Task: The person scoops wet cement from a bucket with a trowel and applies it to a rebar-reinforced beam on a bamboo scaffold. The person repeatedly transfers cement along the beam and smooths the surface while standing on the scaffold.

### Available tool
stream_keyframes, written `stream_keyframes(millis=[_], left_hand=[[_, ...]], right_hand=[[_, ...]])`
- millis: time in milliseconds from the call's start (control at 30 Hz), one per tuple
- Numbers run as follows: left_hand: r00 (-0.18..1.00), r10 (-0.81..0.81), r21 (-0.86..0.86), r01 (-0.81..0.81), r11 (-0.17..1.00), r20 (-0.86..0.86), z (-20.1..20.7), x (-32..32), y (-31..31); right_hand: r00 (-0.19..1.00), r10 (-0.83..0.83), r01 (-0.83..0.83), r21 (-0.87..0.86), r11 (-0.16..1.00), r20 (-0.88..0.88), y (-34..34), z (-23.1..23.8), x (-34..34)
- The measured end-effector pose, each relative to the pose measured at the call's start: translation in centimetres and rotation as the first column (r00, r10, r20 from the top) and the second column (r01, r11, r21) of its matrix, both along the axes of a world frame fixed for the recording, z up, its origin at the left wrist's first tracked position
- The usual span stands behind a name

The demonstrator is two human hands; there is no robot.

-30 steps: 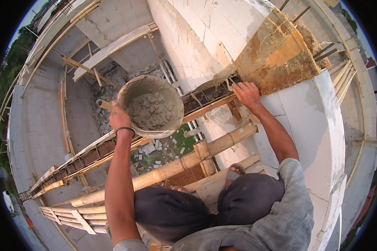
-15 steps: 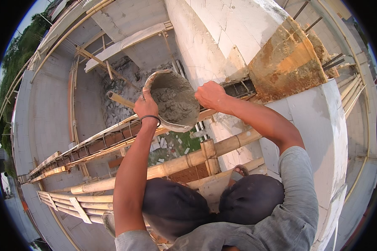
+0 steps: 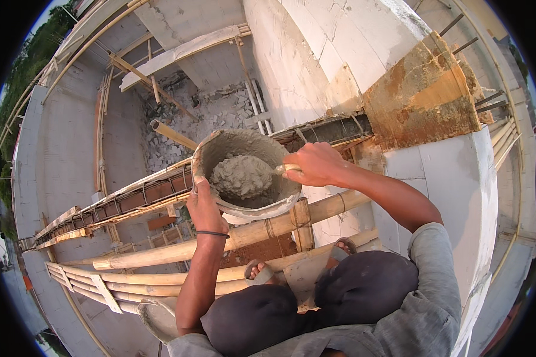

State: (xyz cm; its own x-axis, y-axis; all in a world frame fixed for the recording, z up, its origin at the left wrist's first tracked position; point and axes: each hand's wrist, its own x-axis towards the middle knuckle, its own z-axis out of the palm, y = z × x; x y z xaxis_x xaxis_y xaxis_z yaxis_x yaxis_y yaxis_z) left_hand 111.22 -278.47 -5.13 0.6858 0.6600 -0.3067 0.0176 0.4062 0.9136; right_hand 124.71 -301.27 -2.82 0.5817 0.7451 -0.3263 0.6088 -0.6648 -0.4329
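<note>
Left hand: fingers pinch the bucket rim. Right hand: fingers wrap the tool handle beside mortar.

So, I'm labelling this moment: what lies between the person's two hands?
In the head view, a bucket with grey mortar in it lies between the left hand and the right hand.

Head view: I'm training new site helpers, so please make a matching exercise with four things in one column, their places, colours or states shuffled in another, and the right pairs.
Things
1. left hand
2. right hand
3. wet mortar
4. wristband

Places, colours or states
A. inside the bucket
B. black
C. at the bucket's left rim
D. gripping a pale tool handle

Pairs: 1-C, 2-D, 3-A, 4-B
</note>
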Motion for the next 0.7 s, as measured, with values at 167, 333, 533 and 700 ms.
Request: stream_keyframes(millis=[167,333,533,700], left_hand=[[0.982,0.024,-0.185,-0.06,0.981,-0.189,1.2,-4.3,-0.3],[0.978,0.036,-0.255,-0.09,0.963,-0.206,1.2,-8.0,-0.6],[0.966,0.006,-0.231,-0.067,0.971,-0.258,0.3,-9.7,-0.8],[0.959,0.01,-0.196,-0.068,0.978,-0.285,-1.7,-10.6,-1.0]], right_hand=[[0.999,-0.024,0.024,-0.014,1.0,0.035,-1.3,0.3,0.9],[0.976,-0.124,0.118,0.04,0.992,0.178,-4.8,-2.4,2.5],[0.814,-0.231,0.147,0.195,0.97,0.532,-5.7,-9.7,1.8],[0.662,-0.268,0.076,0.293,0.953,0.7,-5.6,-11.5,0.9]])
